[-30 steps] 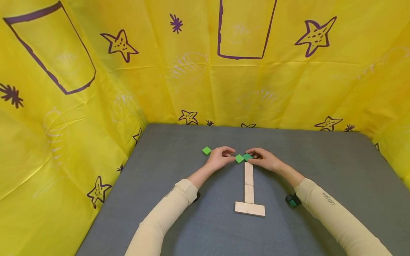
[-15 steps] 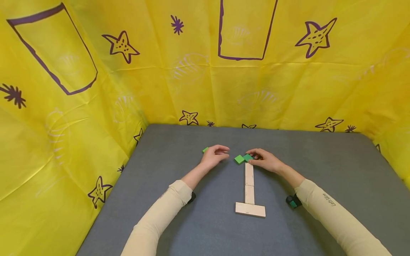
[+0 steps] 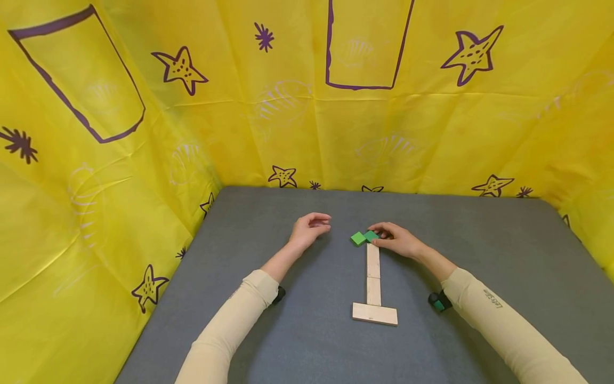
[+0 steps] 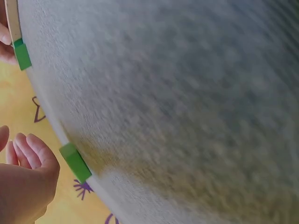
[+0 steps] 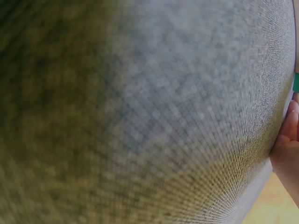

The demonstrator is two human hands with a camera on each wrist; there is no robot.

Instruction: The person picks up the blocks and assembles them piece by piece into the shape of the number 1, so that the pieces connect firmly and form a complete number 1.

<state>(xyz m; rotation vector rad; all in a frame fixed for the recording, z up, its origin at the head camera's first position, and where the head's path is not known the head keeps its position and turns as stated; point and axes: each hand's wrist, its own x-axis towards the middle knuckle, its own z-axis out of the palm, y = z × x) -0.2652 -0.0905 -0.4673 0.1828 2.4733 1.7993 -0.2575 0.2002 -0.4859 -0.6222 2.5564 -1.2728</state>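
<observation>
My right hand (image 3: 395, 240) pinches a dark green block (image 3: 371, 236) between thumb and fingers, at the far end of a line of wooden planks. Corner to corner with it on the left lies a light green block (image 3: 357, 239). Off to the left my left hand (image 3: 307, 232) is held over the table, fingers loosely bent and nothing in them. Another light green block (image 4: 75, 163) shows near that hand in the left wrist view; in the head view the hand hides it. The right wrist view catches only an edge of the dark green block (image 5: 296, 82) and some fingers.
Two narrow wooden planks (image 3: 373, 261) run end to end toward me and meet a crosswise plank (image 3: 374, 313). They lie on a grey table (image 3: 307, 341). Yellow cloth walls (image 3: 216, 122) with purple drawings rise behind it and at the sides.
My left hand has let go of the light green block beside the dark one and moved left, covering the other light green block. The right hand has stayed in place.
</observation>
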